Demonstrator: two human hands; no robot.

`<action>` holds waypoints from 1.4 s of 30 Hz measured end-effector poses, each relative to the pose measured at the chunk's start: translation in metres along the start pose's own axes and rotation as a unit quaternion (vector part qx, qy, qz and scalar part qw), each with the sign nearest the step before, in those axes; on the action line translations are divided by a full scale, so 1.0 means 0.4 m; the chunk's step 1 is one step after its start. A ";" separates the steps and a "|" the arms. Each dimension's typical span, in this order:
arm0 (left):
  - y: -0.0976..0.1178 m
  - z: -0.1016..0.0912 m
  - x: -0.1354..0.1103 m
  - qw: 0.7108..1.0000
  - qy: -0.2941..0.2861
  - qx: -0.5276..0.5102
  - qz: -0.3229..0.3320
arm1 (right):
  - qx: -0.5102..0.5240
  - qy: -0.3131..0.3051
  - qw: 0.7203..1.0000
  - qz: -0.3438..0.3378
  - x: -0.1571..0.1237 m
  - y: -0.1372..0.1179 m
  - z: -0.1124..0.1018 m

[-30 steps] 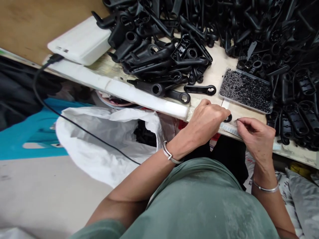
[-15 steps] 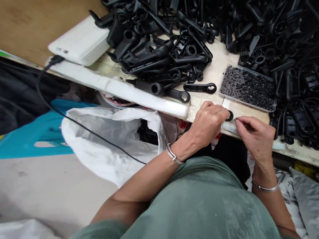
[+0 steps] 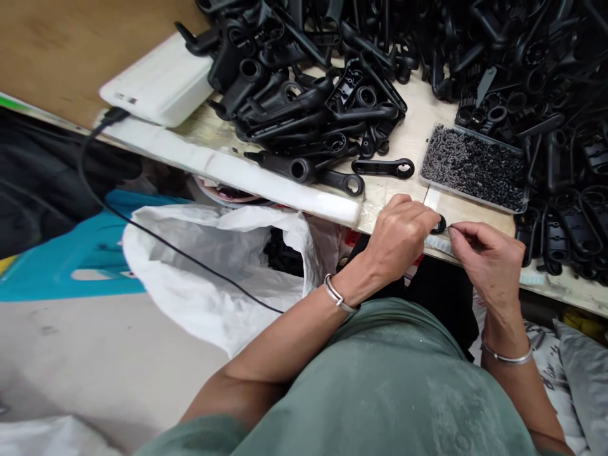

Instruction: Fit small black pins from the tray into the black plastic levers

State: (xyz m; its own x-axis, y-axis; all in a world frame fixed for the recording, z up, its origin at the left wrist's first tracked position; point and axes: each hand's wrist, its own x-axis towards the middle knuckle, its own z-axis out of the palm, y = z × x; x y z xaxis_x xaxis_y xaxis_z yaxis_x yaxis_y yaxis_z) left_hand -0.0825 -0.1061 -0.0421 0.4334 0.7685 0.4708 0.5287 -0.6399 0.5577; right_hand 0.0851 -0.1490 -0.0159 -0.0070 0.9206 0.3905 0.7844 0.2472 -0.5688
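Observation:
My left hand (image 3: 399,234) is closed around a black plastic part (image 3: 442,223) at the bench's front edge. Only a round end of that part shows past my fingertips; the rest is hidden under the hand. Just to its right, my right hand (image 3: 489,259) pinches thumb and forefinger together beside the round end. Whatever sits in that pinch is too small to name. Beyond both hands lies a shallow clear tray (image 3: 470,196) filled with tiny dark and grey pieces. A slim black part with a ring end (image 3: 382,167) rests on the wood nearby.
Heaps of black plastic parts (image 3: 285,107) cover the bench's back and right side. A white box (image 3: 159,85) with a black cable (image 3: 190,256) stands at the left. Below the edge, an open white sack (image 3: 175,266) holds dark pieces. A blue stool (image 3: 61,253) is at far left.
The view has shifted very slightly. Both hands stay in nearly the same place, with the right fingertips still close to the black part's round end.

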 end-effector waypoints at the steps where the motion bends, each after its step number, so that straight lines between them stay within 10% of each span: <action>1: 0.001 -0.001 -0.001 1.000 -0.004 0.003 0.001 | 0.000 0.001 1.000 -0.001 0.000 0.000 0.000; 17: -0.004 -0.088 -0.029 0.997 -0.048 0.058 0.019 | -0.007 -0.010 1.000 0.017 0.000 0.004 -0.006; 42: 0.007 -0.021 -0.053 1.000 0.023 -0.003 0.011 | -0.268 -0.172 0.939 -0.131 0.024 -0.073 -0.021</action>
State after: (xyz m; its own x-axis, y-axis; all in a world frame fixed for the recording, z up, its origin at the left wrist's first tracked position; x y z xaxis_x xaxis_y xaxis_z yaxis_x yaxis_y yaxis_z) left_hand -0.0963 -0.1242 -0.0447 0.4112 0.7532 0.5133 0.5150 -0.6566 0.5510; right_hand 0.0673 -0.1500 0.0105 -0.3715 0.9150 0.1572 0.9264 0.3766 -0.0028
